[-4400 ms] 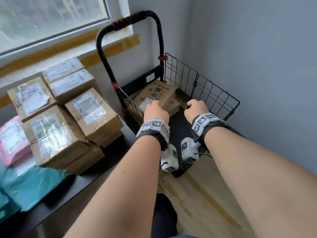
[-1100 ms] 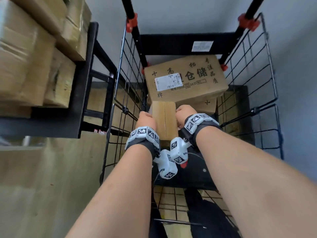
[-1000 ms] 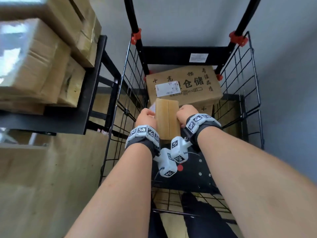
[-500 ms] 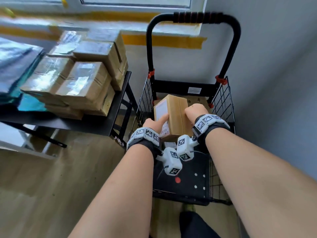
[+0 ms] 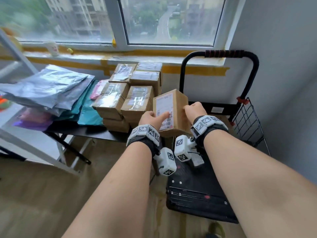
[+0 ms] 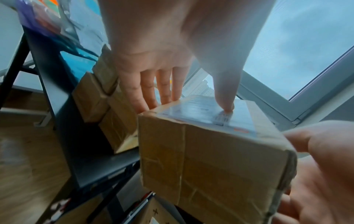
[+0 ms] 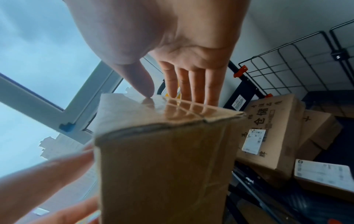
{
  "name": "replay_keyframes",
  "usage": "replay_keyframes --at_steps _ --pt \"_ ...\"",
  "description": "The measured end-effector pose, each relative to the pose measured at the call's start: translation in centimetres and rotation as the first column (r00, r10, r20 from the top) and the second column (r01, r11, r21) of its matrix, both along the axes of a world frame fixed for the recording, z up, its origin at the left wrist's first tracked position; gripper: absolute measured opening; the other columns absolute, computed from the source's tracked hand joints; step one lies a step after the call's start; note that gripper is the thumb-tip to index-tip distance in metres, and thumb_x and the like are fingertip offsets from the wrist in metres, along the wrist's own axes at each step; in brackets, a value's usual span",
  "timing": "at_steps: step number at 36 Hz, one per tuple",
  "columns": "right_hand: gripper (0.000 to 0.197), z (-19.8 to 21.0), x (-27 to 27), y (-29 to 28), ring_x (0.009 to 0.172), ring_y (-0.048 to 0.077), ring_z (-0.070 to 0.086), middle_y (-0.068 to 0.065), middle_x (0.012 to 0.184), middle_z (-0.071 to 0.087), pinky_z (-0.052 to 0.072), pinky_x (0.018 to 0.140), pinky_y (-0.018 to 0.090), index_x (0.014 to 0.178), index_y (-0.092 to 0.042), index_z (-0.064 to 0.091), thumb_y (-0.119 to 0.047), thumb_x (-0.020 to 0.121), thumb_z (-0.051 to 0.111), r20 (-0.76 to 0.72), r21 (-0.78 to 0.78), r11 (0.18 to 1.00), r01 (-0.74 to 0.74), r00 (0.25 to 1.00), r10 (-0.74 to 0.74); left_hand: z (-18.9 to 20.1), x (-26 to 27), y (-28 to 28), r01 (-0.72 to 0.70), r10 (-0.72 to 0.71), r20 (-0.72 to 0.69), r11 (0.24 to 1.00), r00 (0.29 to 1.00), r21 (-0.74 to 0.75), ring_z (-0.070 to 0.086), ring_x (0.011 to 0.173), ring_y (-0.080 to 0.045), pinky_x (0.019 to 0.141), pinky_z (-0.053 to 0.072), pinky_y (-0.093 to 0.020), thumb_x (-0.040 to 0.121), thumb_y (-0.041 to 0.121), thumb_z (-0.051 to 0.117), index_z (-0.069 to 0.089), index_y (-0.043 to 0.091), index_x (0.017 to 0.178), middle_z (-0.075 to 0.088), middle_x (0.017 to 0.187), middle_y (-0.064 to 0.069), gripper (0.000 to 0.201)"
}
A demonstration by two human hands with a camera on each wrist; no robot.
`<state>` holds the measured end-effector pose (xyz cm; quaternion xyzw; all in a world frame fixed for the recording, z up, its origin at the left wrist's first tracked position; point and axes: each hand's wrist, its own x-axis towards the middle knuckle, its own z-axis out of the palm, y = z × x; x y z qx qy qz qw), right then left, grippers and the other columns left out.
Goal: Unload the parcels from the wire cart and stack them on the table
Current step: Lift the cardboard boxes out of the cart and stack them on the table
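Observation:
A small brown cardboard parcel [image 5: 171, 109] with a white label hangs in the air between both hands, just right of the table's stack. My left hand [image 5: 151, 118] grips its left side with the thumb on the label [image 6: 226, 118]. On the right side my right hand [image 5: 194, 109] grips it, thumb on top and fingers [image 7: 191, 84] down the far face. The black wire cart [image 5: 248, 121] stands below and to the right. A large printed box [image 7: 268, 136] and smaller parcels lie in the cart. Several taped parcels [image 5: 137, 100] are stacked on the black table [image 5: 96, 133].
Grey plastic mailers [image 5: 46, 86] and teal ones [image 5: 89, 110] cover the table's left part. A white metal frame [image 5: 34, 148] slants across the left foreground. The window sill runs behind the table, and a grey wall [image 5: 283, 66] closes the right side.
Both hands have lifted the small parcel up out of the cart and carried it left toward the table's stack. The view has risen from the cart floor to the window.

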<state>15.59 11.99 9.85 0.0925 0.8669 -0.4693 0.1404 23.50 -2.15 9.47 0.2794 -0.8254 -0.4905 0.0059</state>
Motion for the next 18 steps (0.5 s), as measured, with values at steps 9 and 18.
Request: replay_keyframes --at_steps 9,18 --pt "0.037 3.4 0.8 -6.4 0.092 0.025 0.059 0.004 0.107 0.061 0.048 0.090 0.039 0.107 -0.018 0.053 -0.050 0.092 0.044 -0.045 -0.102 0.995 -0.010 0.999 0.006 4.5 0.2 -5.9 -0.127 0.118 -0.172 0.991 0.978 -0.042 0.056 0.110 -0.018 0.086 0.039 -0.026 0.084 0.043 0.067 0.052 0.014 0.132 0.057 0.129 0.000 0.058" --pt "0.060 6.6 -2.8 -11.7 0.106 0.029 0.060 0.005 0.119 0.061 0.046 0.099 0.043 0.124 -0.017 0.053 -0.063 0.090 0.038 -0.078 -0.121 0.985 -0.124 0.990 0.115 7.2 -3.3 -10.4 -0.175 0.149 -0.228 0.980 0.962 -0.097 0.062 0.080 -0.014 0.061 0.041 -0.023 0.083 0.034 0.065 0.065 0.018 0.096 0.066 0.090 0.004 0.020"
